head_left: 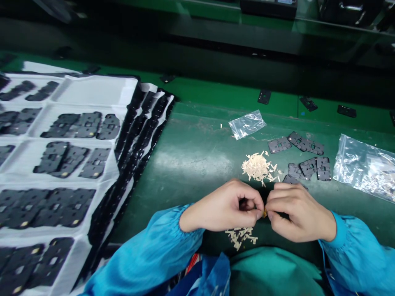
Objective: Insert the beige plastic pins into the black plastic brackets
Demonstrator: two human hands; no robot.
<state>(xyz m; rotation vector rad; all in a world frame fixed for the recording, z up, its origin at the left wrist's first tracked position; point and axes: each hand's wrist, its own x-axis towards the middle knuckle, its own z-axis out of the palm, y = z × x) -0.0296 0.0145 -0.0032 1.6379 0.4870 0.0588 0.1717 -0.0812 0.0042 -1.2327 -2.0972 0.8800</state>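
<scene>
Two bare hands work close together over a green bench (191,197), the left hand (220,207) and right hand (300,213) meeting at the fingertips (268,214) and pinching a tiny amber piece (264,212), too small to identify. Blue sleeves (145,255) are gathered at both wrists.

The landmark on the bench is a heap of beige strips (257,167), lying just beyond the hands. A smaller scatter of strips (240,237) sits on the near side of the heap, beneath the hands and close to the person's body. To the right of the heap lie black perforated plates (308,166), loose and overlapping in places, the nearest one just beside the right hand. Farther right of the heap rests a large clear plastic bag (365,166) with pale contents. Beyond the heap lies a small clear bag (247,124). Well left of the heap, a white tray (92,92) holds rows of similar black plates (80,125) in its compartments, with a stack of more trays along its edge.
</scene>
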